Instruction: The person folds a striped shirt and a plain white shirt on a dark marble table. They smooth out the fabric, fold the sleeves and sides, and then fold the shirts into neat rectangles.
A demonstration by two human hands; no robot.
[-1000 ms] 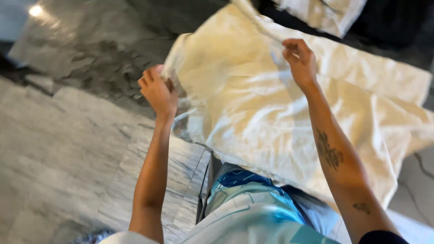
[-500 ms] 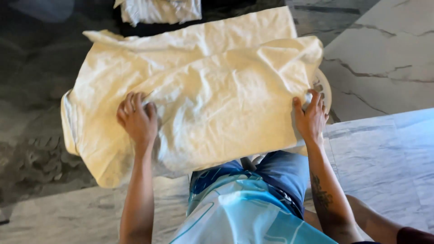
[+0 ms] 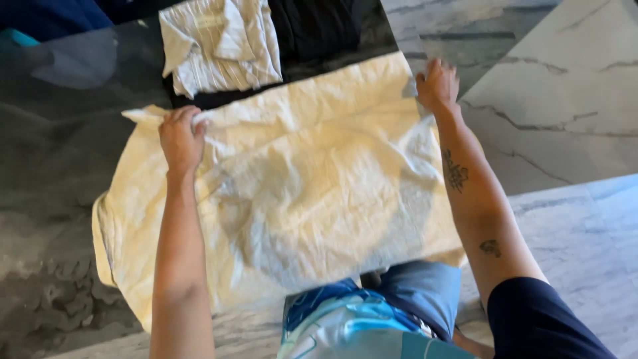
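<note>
A large cream-yellow cloth (image 3: 312,193) lies spread over a dark glossy table (image 3: 53,153) in front of me. My left hand (image 3: 179,136) grips the cloth's far left edge, fingers closed on the fabric. My right hand (image 3: 436,83) presses on the cloth's far right corner, fingers bent over it. Both arms reach forward across the cloth. The near edge of the cloth hangs over my lap.
A crumpled white striped garment (image 3: 222,43) lies beyond the cloth, with a black garment (image 3: 319,26) beside it and a blue one (image 3: 46,16) at the far left. Marble floor (image 3: 565,86) lies to the right. My blue patterned shorts (image 3: 372,319) show below.
Both hands have moved from the cloth's near part to its far edge, and the folded-over top layer has been spread flat. The view shifted to show the garments beyond.
</note>
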